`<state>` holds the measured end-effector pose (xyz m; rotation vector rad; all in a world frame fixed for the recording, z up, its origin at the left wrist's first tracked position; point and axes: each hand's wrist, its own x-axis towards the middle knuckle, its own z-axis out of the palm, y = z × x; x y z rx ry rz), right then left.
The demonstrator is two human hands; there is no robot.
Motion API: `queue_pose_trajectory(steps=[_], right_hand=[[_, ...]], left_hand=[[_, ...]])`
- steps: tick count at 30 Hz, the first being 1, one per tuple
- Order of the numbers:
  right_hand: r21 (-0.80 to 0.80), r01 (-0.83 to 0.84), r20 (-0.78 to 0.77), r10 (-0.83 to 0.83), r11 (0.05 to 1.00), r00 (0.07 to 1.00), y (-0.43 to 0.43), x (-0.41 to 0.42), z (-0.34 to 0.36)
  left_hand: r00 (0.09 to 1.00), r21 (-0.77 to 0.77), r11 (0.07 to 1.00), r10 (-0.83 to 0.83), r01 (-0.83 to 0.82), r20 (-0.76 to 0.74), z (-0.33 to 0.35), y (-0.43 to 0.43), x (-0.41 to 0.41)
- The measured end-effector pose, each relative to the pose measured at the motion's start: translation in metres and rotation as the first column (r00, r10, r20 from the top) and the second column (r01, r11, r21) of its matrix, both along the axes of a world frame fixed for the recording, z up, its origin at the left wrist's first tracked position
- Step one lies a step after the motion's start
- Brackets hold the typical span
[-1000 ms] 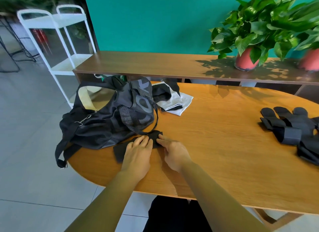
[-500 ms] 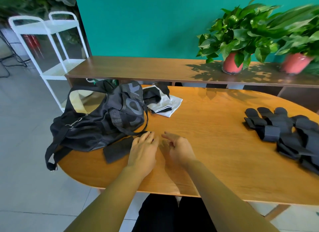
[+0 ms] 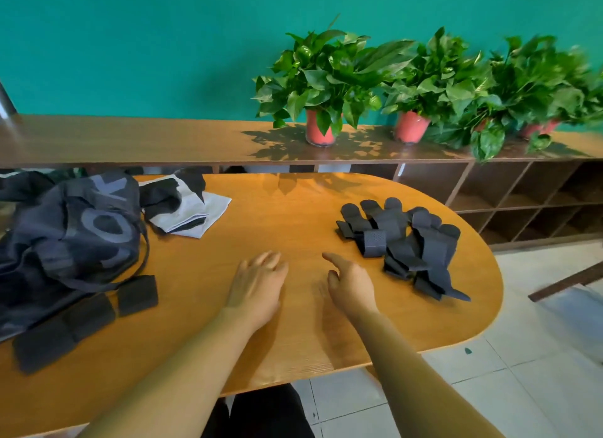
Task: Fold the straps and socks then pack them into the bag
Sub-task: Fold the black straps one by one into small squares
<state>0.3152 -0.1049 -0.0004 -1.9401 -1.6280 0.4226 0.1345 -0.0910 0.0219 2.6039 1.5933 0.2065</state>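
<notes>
A black bag [image 3: 68,242] with grey lettering lies slumped at the table's left end. A folded black strap [image 3: 85,317] rests flat beside it near the front edge. Black and white socks [image 3: 186,209] lie behind the bag. A heap of black straps [image 3: 404,245] sits on the right part of the table. My left hand [image 3: 257,287] hovers palm down over the bare middle, fingers apart and holding nothing. My right hand [image 3: 350,284] is beside it, open, index finger stretched out, a short way left of the strap heap.
The oval wooden table [image 3: 293,336] ends in a rounded edge at the right, with tiled floor [image 3: 522,372] beyond. A long wooden shelf [image 3: 146,140] behind it carries potted plants [image 3: 323,88] and has cubby holes [image 3: 522,196] at the right.
Both hands have let go of the folded strap by the bag and moved right, toward the strap heap. The view has swung to the right.
</notes>
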Motion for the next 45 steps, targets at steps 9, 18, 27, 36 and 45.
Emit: queue_pose_trajectory(steps=[9, 18, 27, 36, 45], right_hand=[[0.108, 0.343, 0.128, -0.355, 0.933, 0.926, 0.045, 0.082, 0.007], [-0.047, 0.436, 0.3, -0.403, 0.899, 0.865, 0.081, 0.092, 0.004], [0.135, 0.397, -0.113, -0.384, 0.908, 0.916, 0.057, 0.046, 0.039], [0.034, 0.241, -0.214, -0.229, 0.97, 0.95, -0.002, -0.061, -0.013], [-0.015, 0.21, -0.335, -0.203, 0.978, 0.92, -0.011, -0.062, -0.008]], left_hand=[[0.995, -0.017, 0.996, -0.092, 0.091, -0.027, -0.003, 0.037, 0.057], [0.995, -0.051, 0.995, -0.084, 0.081, -0.052, -0.014, 0.058, 0.058], [1.0, -0.039, 0.999, 0.005, -0.006, -0.024, -0.022, 0.047, 0.033], [0.978, -0.083, 0.985, 0.163, -0.153, 0.132, -0.034, 0.015, -0.029], [0.858, -0.279, 0.928, 0.344, -0.248, 0.381, -0.033, 0.022, -0.052]])
